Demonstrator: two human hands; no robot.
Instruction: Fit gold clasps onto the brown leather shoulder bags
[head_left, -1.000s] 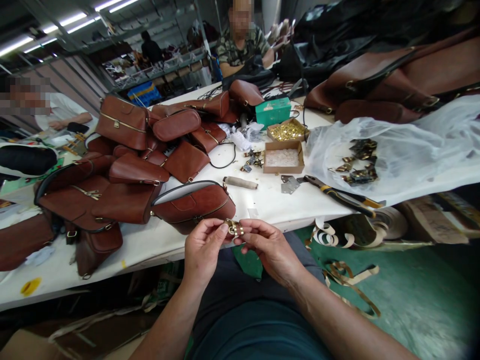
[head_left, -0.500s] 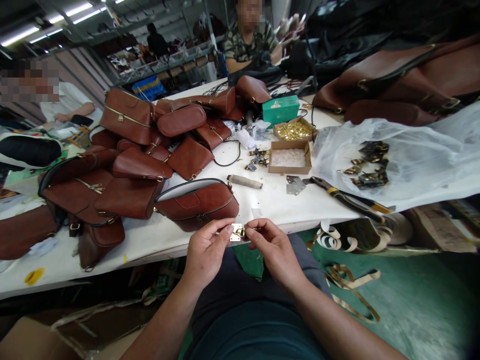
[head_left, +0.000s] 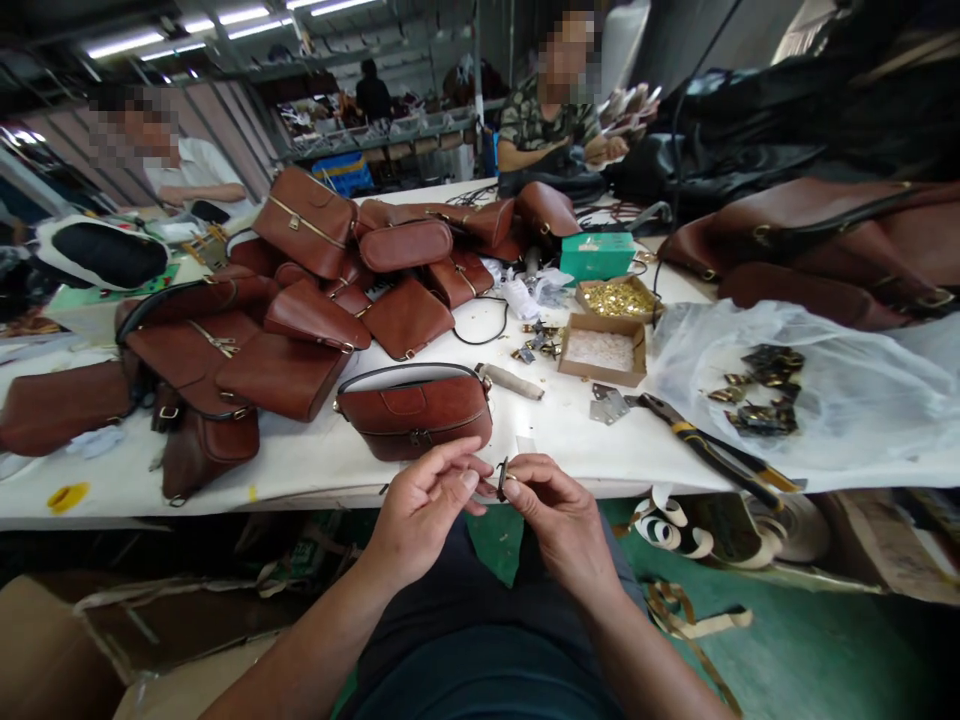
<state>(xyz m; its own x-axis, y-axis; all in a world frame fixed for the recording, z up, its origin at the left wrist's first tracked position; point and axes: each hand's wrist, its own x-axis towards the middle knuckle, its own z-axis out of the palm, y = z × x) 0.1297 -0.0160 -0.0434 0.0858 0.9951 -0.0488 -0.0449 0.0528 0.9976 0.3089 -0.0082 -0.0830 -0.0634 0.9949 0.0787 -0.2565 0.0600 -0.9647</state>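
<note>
My right hand [head_left: 559, 505] pinches a small metal bag clasp [head_left: 502, 480] between thumb and fingertips, turned nearly edge-on. Beside it, my left hand [head_left: 427, 510] is open, its fingers loosely stretched towards the clasp; whether a fingertip touches the metal I cannot tell. Just beyond both hands, a brown leather handbag [head_left: 416, 412] stands at the table's front edge with its top unzipped. Further right lie pliers [head_left: 697, 440] with black and yellow handles and a few flat metal plates [head_left: 609, 404].
Brown leather bags [head_left: 300, 300] are heaped across the left of the white table [head_left: 300, 465]. Small cardboard boxes of fittings [head_left: 606, 350], a green box [head_left: 596, 257] and a plastic bag with more clasps [head_left: 690, 350] are on the right. Two people sit across the table.
The clasp has turned from showing its flat face to nearly edge-on. My left hand has let go of it and its fingers have opened. The camera view has shifted left.
</note>
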